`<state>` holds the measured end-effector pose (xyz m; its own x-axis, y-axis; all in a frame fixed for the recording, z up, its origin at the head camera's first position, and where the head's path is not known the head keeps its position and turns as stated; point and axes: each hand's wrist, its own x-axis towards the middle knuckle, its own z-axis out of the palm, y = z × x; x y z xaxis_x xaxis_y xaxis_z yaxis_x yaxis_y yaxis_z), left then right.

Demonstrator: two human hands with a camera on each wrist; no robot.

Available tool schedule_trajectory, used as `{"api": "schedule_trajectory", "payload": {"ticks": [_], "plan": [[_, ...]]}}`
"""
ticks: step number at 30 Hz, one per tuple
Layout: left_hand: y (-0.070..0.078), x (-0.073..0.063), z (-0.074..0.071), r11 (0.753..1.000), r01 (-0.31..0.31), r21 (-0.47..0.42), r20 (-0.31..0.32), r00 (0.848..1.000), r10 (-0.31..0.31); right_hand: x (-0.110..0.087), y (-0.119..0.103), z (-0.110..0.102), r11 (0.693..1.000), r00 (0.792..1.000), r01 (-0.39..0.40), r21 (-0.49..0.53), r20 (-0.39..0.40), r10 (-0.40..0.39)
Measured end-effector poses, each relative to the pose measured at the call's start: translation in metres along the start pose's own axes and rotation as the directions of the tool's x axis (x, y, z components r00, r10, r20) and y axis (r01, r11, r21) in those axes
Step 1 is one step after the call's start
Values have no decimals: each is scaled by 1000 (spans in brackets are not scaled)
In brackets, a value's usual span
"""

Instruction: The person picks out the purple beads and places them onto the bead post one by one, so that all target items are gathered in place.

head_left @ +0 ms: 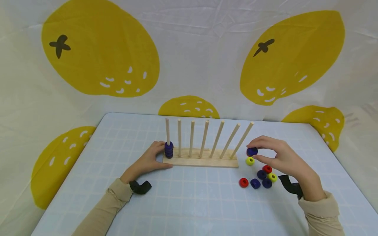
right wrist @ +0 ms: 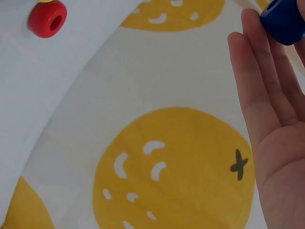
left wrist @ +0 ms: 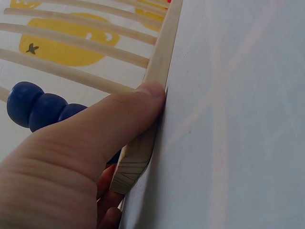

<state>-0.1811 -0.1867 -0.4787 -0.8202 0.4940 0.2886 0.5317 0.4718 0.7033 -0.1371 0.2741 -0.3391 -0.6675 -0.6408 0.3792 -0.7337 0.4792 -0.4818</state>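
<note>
A wooden peg stand (head_left: 203, 162) with several upright pegs lies across the table. My left hand (head_left: 150, 160) grips its left end, the thumb (left wrist: 138, 102) along the front edge and the fingers behind, partly hidden. Several dark blue beads (head_left: 169, 150) are stacked on the leftmost peg; the other pegs carry none. To the right of the stand, my right hand (head_left: 280, 155) pinches a blue bead (head_left: 252, 151) between thumb and fingers. In the right wrist view that blue bead (right wrist: 285, 21) shows at the upper right corner, partly cut off.
Just below the held bead lies a yellow bead (head_left: 250, 161). Several loose beads lie nearer the front: a red bead (head_left: 243, 183), a blue bead (head_left: 255, 183), another yellow bead (head_left: 272, 177) and more. A curtain (head_left: 200, 65) with yellow fruit prints hangs behind the table (head_left: 189, 203).
</note>
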Motion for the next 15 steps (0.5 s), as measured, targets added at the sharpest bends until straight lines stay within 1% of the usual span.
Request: {"api": "schedule_trajectory", "payload": {"ticks": [5, 11, 15], "plan": [[0, 0, 0, 1000, 13, -1, 1, 1000, -13, 8, -5, -3, 1000, 1000, 19, 1, -20, -19], [0, 1, 0, 1000, -3, 15, -4, 1000, 3, 16, -11, -6, 999, 998, 48, 20, -48, -47], [0, 1, 0, 1000, 11, 3, 1, 1000, -11, 24, -16, -8, 997, 994, 75, 29, -79, -72]]}}
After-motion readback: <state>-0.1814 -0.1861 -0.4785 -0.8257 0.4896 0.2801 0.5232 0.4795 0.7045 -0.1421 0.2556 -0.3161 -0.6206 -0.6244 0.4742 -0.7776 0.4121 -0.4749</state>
